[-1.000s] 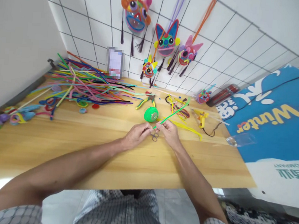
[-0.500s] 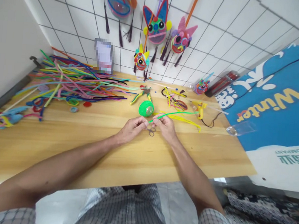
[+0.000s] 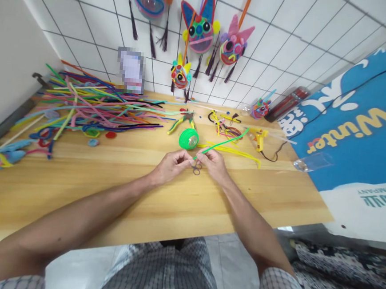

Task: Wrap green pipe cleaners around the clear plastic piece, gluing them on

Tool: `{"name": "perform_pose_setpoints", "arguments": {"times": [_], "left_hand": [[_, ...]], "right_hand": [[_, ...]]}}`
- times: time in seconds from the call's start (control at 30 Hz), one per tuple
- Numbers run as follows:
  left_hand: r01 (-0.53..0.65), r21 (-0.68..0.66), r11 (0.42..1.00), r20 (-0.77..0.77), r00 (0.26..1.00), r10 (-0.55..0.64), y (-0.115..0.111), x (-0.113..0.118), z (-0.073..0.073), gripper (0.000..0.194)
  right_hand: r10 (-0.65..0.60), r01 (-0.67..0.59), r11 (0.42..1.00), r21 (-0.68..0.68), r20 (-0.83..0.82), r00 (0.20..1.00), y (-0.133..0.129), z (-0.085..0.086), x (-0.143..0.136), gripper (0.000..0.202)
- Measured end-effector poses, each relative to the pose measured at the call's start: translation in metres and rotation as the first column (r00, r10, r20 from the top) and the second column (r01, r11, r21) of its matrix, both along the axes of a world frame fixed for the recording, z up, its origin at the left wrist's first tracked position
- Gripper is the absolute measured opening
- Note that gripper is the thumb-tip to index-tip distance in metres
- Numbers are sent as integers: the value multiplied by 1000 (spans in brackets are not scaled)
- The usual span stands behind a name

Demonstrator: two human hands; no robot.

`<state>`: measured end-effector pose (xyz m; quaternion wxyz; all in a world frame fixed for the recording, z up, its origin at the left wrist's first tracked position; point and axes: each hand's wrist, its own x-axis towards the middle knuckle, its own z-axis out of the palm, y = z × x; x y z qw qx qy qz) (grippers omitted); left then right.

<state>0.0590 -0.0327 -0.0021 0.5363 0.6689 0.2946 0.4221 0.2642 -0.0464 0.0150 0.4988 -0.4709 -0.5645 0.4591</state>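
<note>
A green pipe cleaner point(image 3: 227, 142) is pinched near one end by the closed fingers of the left hand point(image 3: 170, 165) and right hand point(image 3: 213, 165), above the counter point(image 3: 177, 208). Probably light and easily bent, it is best held near the tip.

**Open room in front, clutter behind**

Bare surface point(image 3: 187, 213) is stretching along the near side, leaving the left hand point(image 3: 173, 165) and right hand point(image 3: 213, 165) room to pass low and sideways. Scissors point(image 3: 197, 167) are lying in the gap between them. Straight ahead, a green-wrapped ball point(image 3: 186, 139) is blocking the way, with pliers point(image 3: 184, 122) lying just beyond. A green pipe cleaner point(image 3: 224, 144) is slanting forward from the right hand, towards a yellow glue gun point(image 3: 259, 141). Back left, a heap of pipe cleaners point(image 3: 92, 103) is filling the surface.
</note>
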Motion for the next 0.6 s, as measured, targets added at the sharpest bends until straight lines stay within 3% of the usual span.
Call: {"name": "perform_pose_setpoints", "arguments": {"times": [0.2,0.4,0.6], "left_hand": [[-22,-14,1000,5,1000,22,-2,2,3,48],[38,-109,993,79,996,-29,0,2,0,53],[34,-82,996,46,998,-30,-1,-2,1,53]], "right_hand": [[-8,8,1000,12,1,1000,-2,1,-4,51],[0,-2,999,37,32,999,-7,-3,-4,43],[30,-30,1000,6,2,1000,-11,-7,-7,36]]}}
